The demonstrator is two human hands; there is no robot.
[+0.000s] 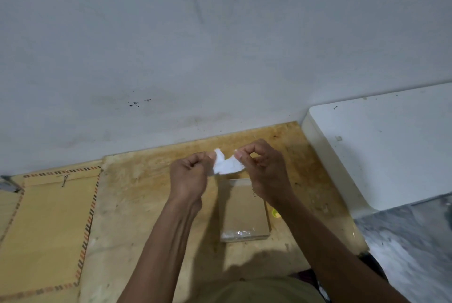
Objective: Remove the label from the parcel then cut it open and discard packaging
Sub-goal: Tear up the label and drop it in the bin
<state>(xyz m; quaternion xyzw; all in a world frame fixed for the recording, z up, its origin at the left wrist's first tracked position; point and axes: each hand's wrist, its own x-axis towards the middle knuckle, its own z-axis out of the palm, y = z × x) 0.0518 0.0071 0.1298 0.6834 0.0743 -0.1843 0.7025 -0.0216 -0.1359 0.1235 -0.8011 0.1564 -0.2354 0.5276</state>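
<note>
Head view: a pale grey wall [195, 46] fills the whole upper half, marked by a few dark specks low down near its middle. Below it runs the surface [137, 205], a worn yellowish board, scuffed and stained, meeting the wall along a slanted line. On the right a white block [391, 146] with a rounded near edge stands against the surface, and below that lies a mottled grey and white slab [415, 241]. At the left, a tan mat [49, 224] with a dashed red and black border lies flat on the surface.

Two bare forearms reach up from the bottom edge. Between them, flat on the surface, lies the parcel [244, 214], a brown cardboard box with a strip of clear tape shining across its near end. Its far end is partly hidden by the right hand. A small yellow-green thing [276, 212] shows just beside the parcel's right edge; what it is cannot be told.

Above the parcel's far end, both hands are raised clear of it. The left hand [189, 175] is curled closed, thumb and fingers pinching the left end of the label [226, 164]. The right hand [261, 168] pinches the label's right end between thumb and forefinger, its other fingers curled in. The label is a crumpled white scrap stretched between the two hands, off the parcel.
</note>
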